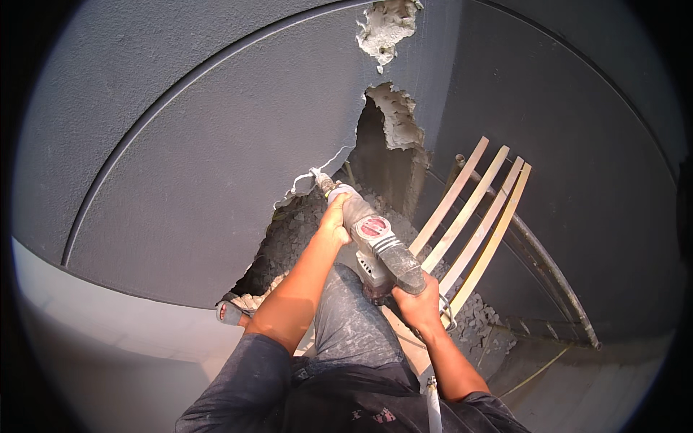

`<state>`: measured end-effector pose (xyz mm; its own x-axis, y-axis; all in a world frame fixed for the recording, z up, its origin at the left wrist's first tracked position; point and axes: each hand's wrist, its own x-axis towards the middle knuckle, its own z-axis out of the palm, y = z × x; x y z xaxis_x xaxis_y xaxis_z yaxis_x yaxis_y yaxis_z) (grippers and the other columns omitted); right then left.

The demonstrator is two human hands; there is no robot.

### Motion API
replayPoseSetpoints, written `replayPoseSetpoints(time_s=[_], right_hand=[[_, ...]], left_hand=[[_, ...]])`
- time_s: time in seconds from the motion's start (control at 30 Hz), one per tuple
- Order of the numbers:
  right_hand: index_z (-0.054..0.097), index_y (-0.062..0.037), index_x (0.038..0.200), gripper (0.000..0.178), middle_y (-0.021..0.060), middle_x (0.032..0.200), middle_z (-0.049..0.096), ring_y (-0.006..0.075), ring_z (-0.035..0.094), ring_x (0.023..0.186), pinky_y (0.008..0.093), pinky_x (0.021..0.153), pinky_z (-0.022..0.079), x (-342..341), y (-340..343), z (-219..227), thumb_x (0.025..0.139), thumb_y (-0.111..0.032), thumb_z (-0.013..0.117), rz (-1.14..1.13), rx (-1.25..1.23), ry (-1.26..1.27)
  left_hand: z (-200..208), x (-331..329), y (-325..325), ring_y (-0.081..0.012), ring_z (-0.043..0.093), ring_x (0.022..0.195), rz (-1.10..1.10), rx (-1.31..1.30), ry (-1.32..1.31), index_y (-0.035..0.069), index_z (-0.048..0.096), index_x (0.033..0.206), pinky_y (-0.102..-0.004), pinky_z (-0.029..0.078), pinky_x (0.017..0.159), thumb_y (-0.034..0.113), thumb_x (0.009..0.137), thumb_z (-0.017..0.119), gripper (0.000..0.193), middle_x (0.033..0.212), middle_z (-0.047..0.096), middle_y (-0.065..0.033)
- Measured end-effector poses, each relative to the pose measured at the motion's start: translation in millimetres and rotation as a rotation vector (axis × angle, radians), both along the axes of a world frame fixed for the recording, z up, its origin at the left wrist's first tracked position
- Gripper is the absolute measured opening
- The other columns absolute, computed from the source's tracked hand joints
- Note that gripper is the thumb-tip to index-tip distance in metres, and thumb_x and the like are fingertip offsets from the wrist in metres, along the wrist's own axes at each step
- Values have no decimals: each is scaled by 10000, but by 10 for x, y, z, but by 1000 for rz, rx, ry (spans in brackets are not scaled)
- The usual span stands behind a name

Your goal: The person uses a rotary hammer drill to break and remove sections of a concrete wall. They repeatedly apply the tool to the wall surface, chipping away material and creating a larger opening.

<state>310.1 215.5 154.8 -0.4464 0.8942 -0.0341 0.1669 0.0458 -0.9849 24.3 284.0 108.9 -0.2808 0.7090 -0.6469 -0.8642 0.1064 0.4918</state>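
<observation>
A dusty demolition hammer (373, 234) with a red round badge lies across the middle of the view, its front end pointing up and left. Around its front barrel, just behind the chuck, my left hand (336, 219) is closed. My right hand (420, 302) grips the rear handle, whose underside is hidden by the fingers. The tool's tip meets the broken edge of a grey wall (209, 159), where a pale, jagged crack line (302, 180) runs along the coating. Below and beside that edge gapes a large hole with rubble (296, 234) in it.
Several pale wooden slats (462, 209) lean at the right, next to a curved metal pipe (552, 267). Higher up, another broken patch (388, 32) exposes rough masonry. Rubble (476, 325) lies right of my legs. A sandalled foot (232, 314) shows at the lower left.
</observation>
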Motion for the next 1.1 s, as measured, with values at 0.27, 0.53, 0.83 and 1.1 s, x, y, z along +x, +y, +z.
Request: replayPoseSetpoints(time_s=[0.27,0.53,0.83,1.1], right_hand=[[704,69,941,212,122,821,736,181,693,776,352,738,545,6,56,308,766,-51,715,59,-120,-27],[731,50,978,228,94,882,767,170,715,812,317,763,554,148,144,-150,768,-22,680,18,-164,10],[738,25,975,201,92,899,761,176,714,829,328,773,549,196,-58,-756,784,-32,711,23,-221,-6],[707,64,970,193,119,846,744,172,690,783,337,734,543,-158,124,841,816,-52,717,153,-172,-68]], left_hand=[[119,-47,-59,-361,695,1006,23,-82,-4,69,620,1235,-590,565,947,365,898,751,467,1131,694,-165],[-154,134,-19,-340,714,1012,51,14,30,90,638,1246,-557,576,951,409,873,759,506,1145,717,-146],[-445,109,-56,-322,720,935,78,-22,15,100,642,1212,-530,608,863,355,854,799,467,1063,719,-121],[374,-135,-9,-345,708,935,23,-88,-9,69,631,1190,-568,589,900,342,893,756,422,1064,702,-153]])
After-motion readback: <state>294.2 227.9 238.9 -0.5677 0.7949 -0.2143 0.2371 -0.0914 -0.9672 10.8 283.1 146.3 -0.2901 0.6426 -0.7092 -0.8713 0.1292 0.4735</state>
